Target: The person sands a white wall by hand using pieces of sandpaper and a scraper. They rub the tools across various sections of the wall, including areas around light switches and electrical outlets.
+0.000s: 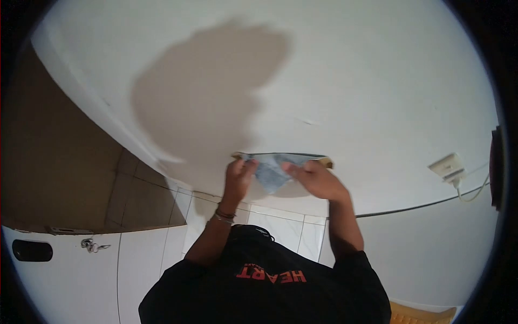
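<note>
Recorded nearest the lens: black fabric shirt with red lettering, low in frame. Held beyond it, between both hands against a white plastered surface: crumpled pale blue-grey cloth piece, long axis running left to right, a tan strip at its right end. Pinched at the cloth's left edge by left hand, thin wrist bands below; gripped at its right edge by right hand. Both hands about equally near. Noted outward: white wall tiles, white wall socket with grey cable, well apart to the right.
</note>
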Tool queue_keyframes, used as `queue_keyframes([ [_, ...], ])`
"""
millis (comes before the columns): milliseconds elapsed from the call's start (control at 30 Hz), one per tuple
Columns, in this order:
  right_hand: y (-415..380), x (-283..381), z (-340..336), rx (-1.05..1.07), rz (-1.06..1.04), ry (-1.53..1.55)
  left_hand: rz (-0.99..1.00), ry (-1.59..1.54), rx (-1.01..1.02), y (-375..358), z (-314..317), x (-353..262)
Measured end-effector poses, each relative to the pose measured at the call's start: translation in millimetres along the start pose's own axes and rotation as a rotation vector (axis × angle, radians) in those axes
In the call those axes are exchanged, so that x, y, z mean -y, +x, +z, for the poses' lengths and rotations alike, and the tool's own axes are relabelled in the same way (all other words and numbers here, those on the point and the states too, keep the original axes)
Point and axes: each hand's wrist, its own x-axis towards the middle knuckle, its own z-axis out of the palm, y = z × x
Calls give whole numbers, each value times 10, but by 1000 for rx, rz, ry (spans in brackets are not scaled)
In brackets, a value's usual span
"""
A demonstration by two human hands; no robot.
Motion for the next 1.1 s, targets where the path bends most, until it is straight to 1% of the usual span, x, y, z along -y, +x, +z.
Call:
queue_keyframes([
  [33, 188, 130, 220, 43, -14, 11, 66, 5, -73, 82, -295, 170],
  [67, 344, 292, 429, 54, -56, 51, -15, -29, -167, 93, -514, -123],
  [100, 502, 454, 648, 65, -99, 94, 64, 8, -228, 166, -847, -21],
  [133, 703, 546, 900, 73, -137, 156, 76, 137, -267, 215, -1099, -225],
  [167, 914, 610, 1160, 80, -176, 224, 55, 188, -370, 255, -1288, -420],
  [233, 1270, 835, 1639, -40, -253, 277, 249, 448, -497, 473, -1888, -405],
  [267, 1382, 994, 1799, 18, -296, 493, 222, 541, -528, 526, -2013, -698],
  [300, 1482, 1126, 1923, 73, -336, 708, 396, 745, -551, 657, -2290, -700],
  [333, 1640, 1187, 2098, 67, -337, 716, 435, 692, -533, 734, -2293, -910],
  [367, 1820, 1187, 2281, 126, -287, 797, 472, 637, -512, 757, -2260, -1148],
  [400, 1900, 1145, 2331, 182, -234, 881, 472, 641, -494, 753, -2236, -1241],
  [433, 1816, 1159, 2217, 161, -233, 892, 423, 665, -493, 741, -2223, -1301],
  [467, 1705, 1152, 2098, 182, -228, 830, 374, 689, -487, 727, -2182, -1313],
  [500, 1584, 1134, 1952, 201, -224, 769, 369, 741, -500, 703, -2096, -1283],
  [533, 1474, 1061, 1847, 178, -223, 782, 377, 742, -474, 682, -1904, -1277],
  [600, 1218, 828, 1662, -50, -449, 946, 425, 603, -474, 583, -1428, -1232],
  [700, 1049, 200, 1412, -39, -404, 861, 437, 690, -416, 417, -945, -1111],
  [800, 678, -341, 952, -102, -420, 798, 438, 718, -374, 181, -149, -965],
  [867, 286, -587, 548, -130, -398, 795, 421, 658, -339, 61, 361, -799],
  [933, -14, -979, 206, -143, -363, 797, 403, 561, -275, -71, 823, -668],
  [1000, -222, -1418, -77, -115, -272, 556, 388, 724, -176, -191, 1157, -500],
  [1033, -353, -1540, -158, -222, -300, 679, 353, 631, -122, -261, 1409, -523],
  [1067, -486, -1638, -256, -330, -329, 794, 393, 542, -61, -316, 1640, -520],
  [1100, -650, -1714, -411, -397, -290, 728, 450, 643, -24, -349, 1793, -485],
])
